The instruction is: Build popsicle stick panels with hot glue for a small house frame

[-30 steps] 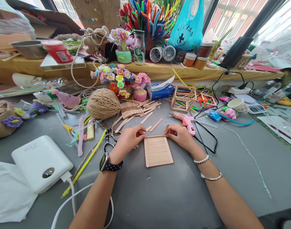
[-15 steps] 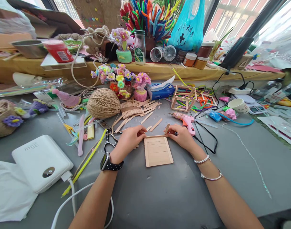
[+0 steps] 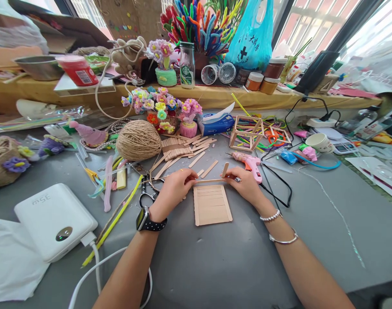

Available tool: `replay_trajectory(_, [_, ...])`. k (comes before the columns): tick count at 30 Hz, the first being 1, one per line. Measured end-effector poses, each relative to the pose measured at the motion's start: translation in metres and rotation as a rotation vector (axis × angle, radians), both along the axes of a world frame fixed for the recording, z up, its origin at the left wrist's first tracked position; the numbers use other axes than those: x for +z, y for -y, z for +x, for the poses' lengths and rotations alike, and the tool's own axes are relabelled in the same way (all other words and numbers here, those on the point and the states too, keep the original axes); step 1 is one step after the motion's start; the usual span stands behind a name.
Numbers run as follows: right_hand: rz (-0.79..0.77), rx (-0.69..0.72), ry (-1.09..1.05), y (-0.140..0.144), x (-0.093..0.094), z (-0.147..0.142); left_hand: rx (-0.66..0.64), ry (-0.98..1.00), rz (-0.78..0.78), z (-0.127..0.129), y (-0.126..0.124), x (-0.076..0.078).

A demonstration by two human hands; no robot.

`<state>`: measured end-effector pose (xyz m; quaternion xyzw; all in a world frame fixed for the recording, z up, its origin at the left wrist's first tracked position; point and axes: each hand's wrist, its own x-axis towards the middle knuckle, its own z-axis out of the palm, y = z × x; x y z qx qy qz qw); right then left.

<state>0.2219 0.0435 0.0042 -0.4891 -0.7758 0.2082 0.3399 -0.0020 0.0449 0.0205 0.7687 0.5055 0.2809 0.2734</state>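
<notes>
A flat panel of wooden craft sticks (image 3: pixel 212 208) lies on the grey table (image 3: pixel 234 266) in front of me. My left hand (image 3: pixel 173 189) and my right hand (image 3: pixel 246 184) pinch the two ends of a single craft stick (image 3: pixel 209 180), held level just beyond the panel's far edge with a thin gap between them. A second short stick (image 3: pixel 225 170) stands upright in my right hand's fingers. A black watch sits on my left wrist, and bracelets circle my right.
A pink glue gun (image 3: pixel 250 162) with a black cable lies just right of my right hand. Scissors (image 3: pixel 146 194), loose sticks (image 3: pixel 179 151) and a twine ball (image 3: pixel 138 140) sit to the left and behind. A white power bank (image 3: pixel 54 221) is at near left, a stick cube frame (image 3: pixel 247 132) farther back.
The stick between my hands has come slightly away from the panel's far edge, where it rested before. Both hands have shifted a little farther from me.
</notes>
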Motion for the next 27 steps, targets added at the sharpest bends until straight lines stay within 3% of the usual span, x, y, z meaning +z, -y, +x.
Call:
replay_trajectory(4, [0.082, -0.092, -0.043, -0.001, 0.001, 0.003, 0.023, 0.106, -0.014, 0.0, -0.001, 0.001])
replay_trajectory(8, [0.108, -0.182, 0.056, -0.004, -0.001, 0.006, 0.047, 0.247, -0.056, 0.0, -0.002, 0.001])
replay_trajectory(14, [0.091, -0.128, 0.177, -0.005, -0.009, 0.005, 0.053, 0.452, -0.148, -0.001, -0.003, 0.001])
replay_trajectory(20, [0.093, -0.13, 0.248, -0.002, -0.007, 0.004, 0.091, 0.535, -0.221, 0.0, -0.003, 0.005])
replay_trajectory(22, [0.122, -0.222, 0.253, -0.002, -0.002, 0.008, 0.121, 0.545, -0.245, -0.001, -0.003, 0.005])
replay_trajectory(27, [0.238, -0.679, 0.404, -0.002, 0.006, 0.029, 0.226, 0.563, -0.27, -0.003, -0.005, 0.001])
